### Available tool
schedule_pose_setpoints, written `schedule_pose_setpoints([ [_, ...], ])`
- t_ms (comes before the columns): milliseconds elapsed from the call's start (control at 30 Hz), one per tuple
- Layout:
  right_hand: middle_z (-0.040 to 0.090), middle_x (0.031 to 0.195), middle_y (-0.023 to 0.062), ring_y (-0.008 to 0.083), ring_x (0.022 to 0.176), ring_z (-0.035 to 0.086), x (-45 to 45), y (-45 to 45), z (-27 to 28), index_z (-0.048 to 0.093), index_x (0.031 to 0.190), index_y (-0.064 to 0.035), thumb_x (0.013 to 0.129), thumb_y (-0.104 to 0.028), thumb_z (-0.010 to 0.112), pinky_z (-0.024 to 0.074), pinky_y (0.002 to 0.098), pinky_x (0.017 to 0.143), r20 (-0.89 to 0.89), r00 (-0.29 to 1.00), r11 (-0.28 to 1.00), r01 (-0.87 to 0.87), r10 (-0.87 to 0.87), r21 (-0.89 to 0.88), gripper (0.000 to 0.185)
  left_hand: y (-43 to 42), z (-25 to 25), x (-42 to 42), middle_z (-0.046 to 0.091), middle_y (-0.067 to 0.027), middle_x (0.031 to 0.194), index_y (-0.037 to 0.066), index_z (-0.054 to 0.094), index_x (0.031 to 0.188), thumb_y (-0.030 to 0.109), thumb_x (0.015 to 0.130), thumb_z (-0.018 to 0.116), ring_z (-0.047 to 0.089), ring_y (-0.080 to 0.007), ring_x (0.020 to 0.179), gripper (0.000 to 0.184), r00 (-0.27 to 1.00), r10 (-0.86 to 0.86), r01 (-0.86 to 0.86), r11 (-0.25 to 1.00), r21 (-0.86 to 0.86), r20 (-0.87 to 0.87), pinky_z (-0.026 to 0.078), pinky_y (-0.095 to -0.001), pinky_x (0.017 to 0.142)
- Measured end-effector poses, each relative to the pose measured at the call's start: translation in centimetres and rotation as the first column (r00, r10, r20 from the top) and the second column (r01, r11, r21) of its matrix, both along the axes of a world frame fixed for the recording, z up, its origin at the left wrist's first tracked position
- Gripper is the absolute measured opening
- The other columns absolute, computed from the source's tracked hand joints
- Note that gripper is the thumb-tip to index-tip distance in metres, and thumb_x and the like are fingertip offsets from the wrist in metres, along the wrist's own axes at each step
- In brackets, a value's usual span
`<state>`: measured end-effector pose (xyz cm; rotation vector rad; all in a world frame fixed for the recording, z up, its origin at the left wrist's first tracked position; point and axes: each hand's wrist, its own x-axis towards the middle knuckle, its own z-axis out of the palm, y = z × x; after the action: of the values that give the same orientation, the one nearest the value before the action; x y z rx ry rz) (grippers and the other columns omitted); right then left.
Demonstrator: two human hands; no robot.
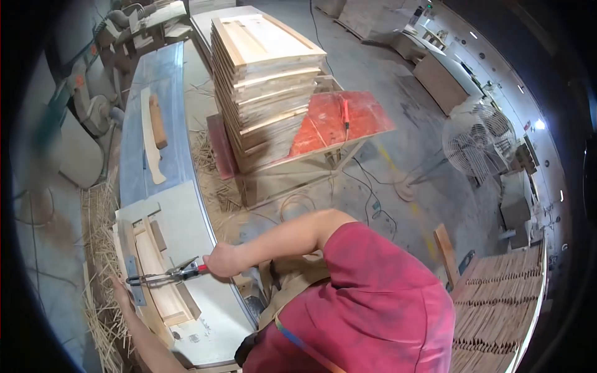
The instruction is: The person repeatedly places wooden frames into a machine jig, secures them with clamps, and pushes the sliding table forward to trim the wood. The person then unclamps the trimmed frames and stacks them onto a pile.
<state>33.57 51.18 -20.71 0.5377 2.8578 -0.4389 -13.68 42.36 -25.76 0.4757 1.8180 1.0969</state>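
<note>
Along the near end of the long surface (208,342) we have a slender pale wooden workpiece (163,283) lying in a wooden jig (138,248), with a metal clamp (180,273) set crosswise over it. Our right grip (225,260) is closed around the clamp's red handle end, and the clamp's long arm reaches over the workpiece to a grey metal plate (135,280) on the jig's far edge. Our left grip (122,294) is at that far edge, just beside the arm's tip; we cannot tell whether its fingers are closed on anything. Farther up the same surface, on its blue part, we see a pale curved wooden strip (150,138) with a brown wooden block (157,121) lying next to it. Thin wooden offcuts (98,267) are heaped along the left side. Across from us a tall stack of wooden panels (267,87) stands beside a red board (367,115), on which a red-handled tool (346,113) lies. Past these, cables (373,202) trail over the floor (398,87), near a caged fan (477,142). At lower right we have a plank (445,252) leaning beside a stack of brown slats (497,304).
</note>
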Motion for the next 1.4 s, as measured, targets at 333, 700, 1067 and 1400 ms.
schedule_pose_setpoints([
  [333, 0.067, 0.098, 0.0221, 0.0389, 0.097, 0.063, -9.3, 18.5, -3.1, 0.068, 0.086, -0.0020, 0.093, -0.027, 0.059, 0.0522, 0.0517, 0.083, -0.398, 0.892, 0.968, 0.249, -0.215, 0.036, 0.027, -24.1, 7.1, 34.7, 0.065, -0.0057, 0.080, 0.003, 0.064, 0.087, 0.042, 0.109, 0.042, 0.061, -0.0160, 0.076, 0.050, 0.687, 0.632, -0.625, 0.765, 0.151, -0.359, 0.050, -0.0331, 0.075],
  [700, 0.068, 0.083, 0.0264, 0.0443, 0.082, 0.066, -12.3, 21.6, -5.1, 0.069, 0.089, 0.0051, 0.094, -0.035, 0.064, 0.0498, 0.0551, 0.073, -0.661, 0.729, 0.911, 0.377, -0.180, 0.167, 0.040, -32.0, -7.2, 48.8, 0.069, -0.0218, 0.106, -0.006, 0.064, 0.118, 0.070, 0.095, 0.044, 0.068, -0.0384, 0.091, 0.081, -0.734, 0.678, -0.676, -0.719, -0.164, 0.052, 0.055, -0.0449, 0.078],
  [1067, 0.073, 0.096, 0.0248, 0.0429, 0.093, 0.069, -11.7, 22.1, -1.3, 0.074, 0.099, 0.0036, 0.093, -0.078, 0.039, 0.0499, 0.0529, 0.085, -0.322, 0.912, 0.872, 0.361, -0.256, 0.331, 0.089, -29.7, -2.9, 45.4, 0.065, -0.0369, 0.111, -0.014, 0.058, 0.119, 0.056, 0.095, 0.056, 0.062, -0.0511, 0.108, 0.074, -0.776, 0.465, -0.405, -0.885, -0.228, -0.427, 0.047, -0.0519, 0.095],
  [1400, 0.072, 0.103, 0.0231, 0.0427, 0.101, 0.066, -12.9, 21.8, -6.4, 0.074, 0.100, 0.0012, 0.095, -0.076, 0.035, 0.0435, 0.0519, 0.095, -0.297, 0.926, 0.885, 0.328, -0.232, 0.330, 0.087, -29.5, -5.4, 45.0, 0.066, -0.0341, 0.107, -0.010, 0.056, 0.113, 0.058, 0.094, 0.057, 0.063, -0.0486, 0.106, 0.070, -0.760, 0.405, -0.423, -0.902, -0.086, -0.509, 0.048, -0.0516, 0.095],
])
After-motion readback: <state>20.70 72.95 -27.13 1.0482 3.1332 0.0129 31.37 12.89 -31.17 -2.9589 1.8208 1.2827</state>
